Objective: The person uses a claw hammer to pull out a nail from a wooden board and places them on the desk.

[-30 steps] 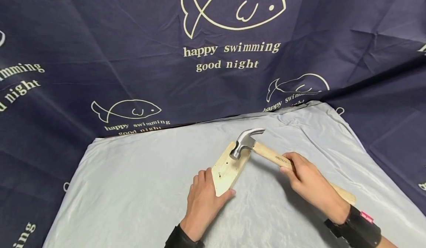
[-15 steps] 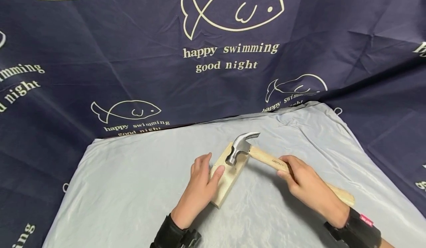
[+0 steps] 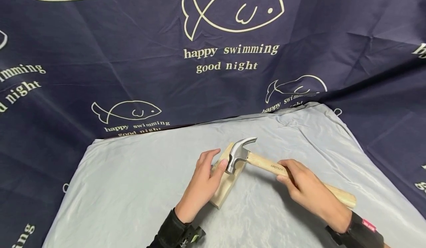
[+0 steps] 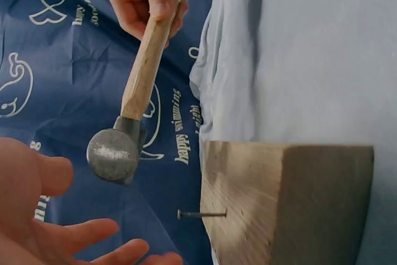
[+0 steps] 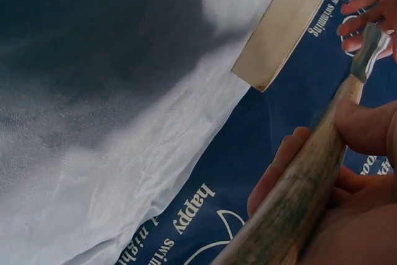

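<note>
My right hand (image 3: 307, 189) grips the wooden handle of a claw hammer (image 3: 239, 153) partway along. The steel head hangs over a pale wooden block (image 3: 223, 194), its striking face downward. From the block's top a thin nail (image 4: 202, 214) sticks up, seen in the left wrist view. Apart from the block and nail, my left hand (image 3: 202, 185) hovers above them with fingers spread and nothing held. In the head view this hand and the hammer head hide the nail. The right wrist view shows the thumb (image 5: 366, 122) lying along the handle.
The block lies on a table covered with a pale, shiny cloth (image 3: 133, 189). Behind and at the sides hangs a dark blue curtain (image 3: 139, 63) with white fish outlines and lettering.
My left hand has let go of the block's near end and moved up along it, above the top. The block's near end has come down. The hammer has shifted slightly nearer me.
</note>
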`<state>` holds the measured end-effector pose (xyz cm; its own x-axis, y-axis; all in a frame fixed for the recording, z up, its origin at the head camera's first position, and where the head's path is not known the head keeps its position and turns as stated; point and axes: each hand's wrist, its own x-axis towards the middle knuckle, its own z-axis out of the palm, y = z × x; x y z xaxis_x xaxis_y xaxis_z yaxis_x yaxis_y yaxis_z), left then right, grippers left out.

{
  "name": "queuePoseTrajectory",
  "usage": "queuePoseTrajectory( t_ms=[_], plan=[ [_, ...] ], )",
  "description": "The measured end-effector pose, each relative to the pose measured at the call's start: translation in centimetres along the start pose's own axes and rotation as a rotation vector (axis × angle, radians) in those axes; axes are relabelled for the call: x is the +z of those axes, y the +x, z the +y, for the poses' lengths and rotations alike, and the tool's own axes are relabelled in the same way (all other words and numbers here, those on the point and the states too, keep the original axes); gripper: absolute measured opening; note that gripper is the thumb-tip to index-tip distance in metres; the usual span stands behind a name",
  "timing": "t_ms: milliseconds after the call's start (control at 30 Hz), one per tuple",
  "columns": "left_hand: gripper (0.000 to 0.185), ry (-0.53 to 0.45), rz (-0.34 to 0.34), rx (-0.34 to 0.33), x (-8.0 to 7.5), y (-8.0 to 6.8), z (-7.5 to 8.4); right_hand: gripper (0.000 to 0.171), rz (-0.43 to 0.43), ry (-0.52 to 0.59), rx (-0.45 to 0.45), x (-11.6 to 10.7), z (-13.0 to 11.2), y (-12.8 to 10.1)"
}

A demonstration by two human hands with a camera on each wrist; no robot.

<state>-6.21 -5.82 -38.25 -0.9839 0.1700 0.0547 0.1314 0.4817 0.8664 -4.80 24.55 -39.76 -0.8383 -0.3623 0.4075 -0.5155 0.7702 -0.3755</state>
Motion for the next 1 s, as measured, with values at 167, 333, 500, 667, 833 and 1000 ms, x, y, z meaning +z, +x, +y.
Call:
queuePoseTrajectory(
  t_ms=[167, 333, 500, 667, 833, 1000],
  plan=[
    [0.051, -0.178, -0.062, -0.029, 0.3, 0.7, 0.3, 0.036, 0.002, 0.008, -0.048, 0.0, -0.2, -0.4],
    [0.052, -0.337, -0.155, -0.102, 0.6, 1.2, 0.2, 0.038, -0.021, 0.036, -0.092, 0.1, -0.6, -0.4],
    [0.052, -0.489, -0.239, -0.159, 0.8, 1.3, -0.2, 0.041, -0.012, 0.017, -0.155, 0.2, -0.8, -0.3],
    [0.052, -0.568, -0.298, -0.188, 0.6, 1.3, -0.4, 0.04, -0.015, -0.025, -0.184, 0.0, -0.8, -0.4],
    [0.05, -0.49, -0.299, -0.178, 0.4, 1.0, -0.5, 0.04, -0.016, -0.07, -0.215, -0.3, -0.8, -0.4],
    [0.049, -0.422, -0.284, -0.158, 0.3, 0.5, -0.2, 0.045, -0.003, -0.07, -0.249, -0.5, -0.8, -0.3]
  ],
)
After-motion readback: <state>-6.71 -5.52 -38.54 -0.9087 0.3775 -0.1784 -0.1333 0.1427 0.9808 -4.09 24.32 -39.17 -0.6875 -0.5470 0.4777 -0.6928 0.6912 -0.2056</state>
